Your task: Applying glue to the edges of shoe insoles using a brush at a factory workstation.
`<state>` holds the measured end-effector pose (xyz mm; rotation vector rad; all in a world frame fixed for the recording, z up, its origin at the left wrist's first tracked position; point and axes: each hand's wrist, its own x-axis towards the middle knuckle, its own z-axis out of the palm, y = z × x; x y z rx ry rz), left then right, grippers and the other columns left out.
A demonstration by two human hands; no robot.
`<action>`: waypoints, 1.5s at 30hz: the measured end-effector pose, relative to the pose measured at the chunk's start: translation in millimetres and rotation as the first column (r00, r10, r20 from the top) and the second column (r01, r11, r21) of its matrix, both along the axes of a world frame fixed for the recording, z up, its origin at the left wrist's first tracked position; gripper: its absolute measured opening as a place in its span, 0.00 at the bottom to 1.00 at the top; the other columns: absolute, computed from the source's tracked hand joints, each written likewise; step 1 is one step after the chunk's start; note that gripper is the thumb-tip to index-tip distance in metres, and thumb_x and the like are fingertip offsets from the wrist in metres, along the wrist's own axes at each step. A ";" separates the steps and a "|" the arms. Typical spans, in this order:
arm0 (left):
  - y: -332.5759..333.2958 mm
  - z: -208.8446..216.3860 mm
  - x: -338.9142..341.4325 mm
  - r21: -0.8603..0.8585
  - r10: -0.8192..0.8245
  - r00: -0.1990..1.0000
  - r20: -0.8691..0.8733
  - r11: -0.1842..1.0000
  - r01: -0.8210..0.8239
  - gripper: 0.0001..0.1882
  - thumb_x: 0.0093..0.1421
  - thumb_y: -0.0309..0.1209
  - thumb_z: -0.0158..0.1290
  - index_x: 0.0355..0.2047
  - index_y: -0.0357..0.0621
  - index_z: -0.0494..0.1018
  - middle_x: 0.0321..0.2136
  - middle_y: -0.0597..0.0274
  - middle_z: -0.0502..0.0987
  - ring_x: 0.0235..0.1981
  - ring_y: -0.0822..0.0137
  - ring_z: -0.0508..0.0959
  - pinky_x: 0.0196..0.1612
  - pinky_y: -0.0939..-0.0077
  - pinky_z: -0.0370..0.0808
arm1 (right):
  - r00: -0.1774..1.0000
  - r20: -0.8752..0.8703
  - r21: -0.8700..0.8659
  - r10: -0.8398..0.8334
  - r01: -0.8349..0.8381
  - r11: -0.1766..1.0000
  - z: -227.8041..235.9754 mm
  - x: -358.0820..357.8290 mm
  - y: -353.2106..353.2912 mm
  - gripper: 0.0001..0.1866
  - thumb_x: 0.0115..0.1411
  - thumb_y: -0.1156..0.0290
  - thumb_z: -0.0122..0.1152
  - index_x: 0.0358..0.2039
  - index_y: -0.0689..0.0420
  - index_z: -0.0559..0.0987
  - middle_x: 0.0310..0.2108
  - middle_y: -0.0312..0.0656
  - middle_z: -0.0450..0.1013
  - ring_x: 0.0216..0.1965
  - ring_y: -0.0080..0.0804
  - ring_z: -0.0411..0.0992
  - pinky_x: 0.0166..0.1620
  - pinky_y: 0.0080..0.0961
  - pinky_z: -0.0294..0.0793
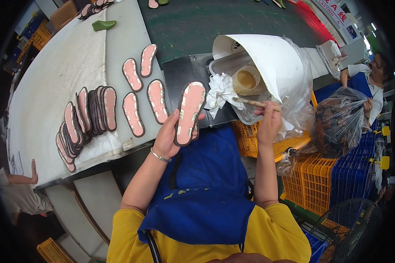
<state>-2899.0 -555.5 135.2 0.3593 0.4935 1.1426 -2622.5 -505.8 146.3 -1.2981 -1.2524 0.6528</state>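
Observation:
My left hand [167, 131] grips a pink insole [191, 109] with a dark edge and small pale tabs round its rim; part of another may show behind it by my fingers. In my right hand [268, 119] is a brush [255, 103], its bristle end pointing left toward crumpled white tissue [221, 91]. Just beyond the brush stands a cup of yellowish-brown liquid [245, 79] in a clear plastic tray [249, 115]. On the table left of my left hand, several single insoles [133, 114] lie pink side up. Farther left, more insoles [92, 111] lean together in overlapping rows.
A curved white sheet [263, 57] arches over the tray. Behind it runs a dark green surface [184, 30]. A green shoe last [104, 25] lies at the far left. Orange crates [311, 175] stand at right, where a person [371, 87] holds a plastic bag [338, 122]. Another person [19, 188] is at left.

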 end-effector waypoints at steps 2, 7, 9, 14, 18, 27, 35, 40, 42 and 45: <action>-3.4 -3.1 1.1 0.019 -0.003 1.000 -0.025 1.000 0.004 0.27 0.73 0.46 0.33 0.63 0.40 0.59 0.51 0.43 0.74 0.30 0.66 0.76 0.35 0.73 0.76 | 0.911 -0.410 -0.027 0.037 -0.053 0.998 6.7 1.6 -5.6 0.17 0.73 0.60 0.41 0.40 0.62 0.72 0.29 0.42 0.74 0.26 0.26 0.72 0.37 0.25 0.78; -14.6 -7.4 1.7 -0.019 -0.051 0.998 0.034 0.998 0.051 0.26 0.73 0.44 0.33 0.65 0.42 0.55 0.57 0.50 0.69 0.48 0.58 0.78 0.36 0.75 0.78 | 0.647 -0.720 0.112 0.250 -0.247 0.962 41.9 -10.4 -10.4 0.18 0.73 0.60 0.40 0.41 0.64 0.71 0.29 0.49 0.75 0.28 0.33 0.77 0.35 0.29 0.80; -18.8 0.4 5.3 0.001 -0.042 0.999 0.000 0.999 0.042 0.27 0.74 0.45 0.32 0.65 0.43 0.56 0.57 0.49 0.69 0.49 0.57 0.77 0.37 0.73 0.77 | 0.739 -0.606 0.123 0.295 -0.279 0.952 51.1 -18.4 -14.2 0.19 0.73 0.59 0.39 0.42 0.63 0.71 0.30 0.49 0.76 0.30 0.34 0.78 0.36 0.30 0.80; -23.8 -0.8 2.1 0.062 -0.087 0.995 -0.051 0.994 0.090 0.25 0.74 0.45 0.32 0.65 0.46 0.55 0.59 0.52 0.68 0.55 0.52 0.74 0.38 0.70 0.77 | 0.888 -0.156 0.276 0.432 -0.381 0.882 62.4 -41.1 -24.1 0.16 0.72 0.65 0.40 0.43 0.66 0.71 0.36 0.52 0.75 0.34 0.39 0.78 0.40 0.30 0.79; -28.1 6.9 1.3 0.110 -0.100 0.991 -0.091 0.988 0.110 0.27 0.73 0.45 0.33 0.65 0.42 0.56 0.58 0.52 0.68 0.56 0.54 0.74 0.37 0.74 0.76 | 0.905 0.102 0.261 0.413 -0.425 0.867 65.9 -45.2 -23.5 0.13 0.71 0.70 0.44 0.42 0.66 0.73 0.34 0.47 0.77 0.34 0.31 0.78 0.40 0.23 0.76; -32.3 11.1 -1.7 0.132 -0.090 0.991 -0.098 0.986 0.102 0.28 0.73 0.45 0.35 0.65 0.38 0.56 0.57 0.53 0.69 0.54 0.58 0.75 0.36 0.78 0.76 | 0.874 0.348 0.191 0.340 -0.421 0.887 77.7 -27.6 -27.8 0.11 0.69 0.72 0.44 0.40 0.66 0.74 0.32 0.46 0.77 0.31 0.31 0.77 0.38 0.23 0.75; -33.3 10.1 -3.4 0.126 -0.104 0.988 -0.112 0.985 0.118 0.28 0.73 0.44 0.35 0.65 0.37 0.55 0.58 0.53 0.69 0.54 0.57 0.76 0.36 0.78 0.76 | 0.854 0.356 0.356 0.379 -0.499 0.790 90.0 -46.2 -23.4 0.08 0.63 0.74 0.52 0.37 0.64 0.76 0.32 0.48 0.77 0.31 0.37 0.77 0.34 0.26 0.75; -34.4 13.2 -6.2 0.121 -0.103 0.991 -0.089 0.986 0.114 0.28 0.73 0.44 0.35 0.65 0.37 0.55 0.58 0.53 0.68 0.54 0.56 0.75 0.37 0.78 0.77 | 0.813 0.473 0.293 0.339 -0.508 0.810 91.9 -35.9 -20.2 0.06 0.61 0.75 0.53 0.34 0.64 0.76 0.29 0.48 0.76 0.26 0.37 0.76 0.32 0.26 0.73; -34.3 13.1 -6.9 0.117 -0.103 0.991 -0.085 0.987 0.113 0.28 0.73 0.44 0.35 0.65 0.38 0.55 0.58 0.52 0.68 0.54 0.56 0.75 0.37 0.78 0.77 | 0.826 0.429 0.242 0.366 -0.496 0.834 92.5 -31.5 -23.8 0.06 0.61 0.75 0.53 0.33 0.64 0.76 0.26 0.46 0.76 0.23 0.36 0.75 0.29 0.25 0.73; -34.4 13.0 -6.4 0.109 -0.100 0.994 -0.052 0.988 0.105 0.28 0.73 0.44 0.35 0.66 0.38 0.54 0.59 0.52 0.68 0.54 0.55 0.75 0.37 0.78 0.77 | 0.845 0.362 0.220 0.394 -0.488 0.845 95.0 -28.4 -29.5 0.06 0.61 0.75 0.52 0.34 0.63 0.76 0.27 0.47 0.76 0.24 0.36 0.76 0.30 0.24 0.73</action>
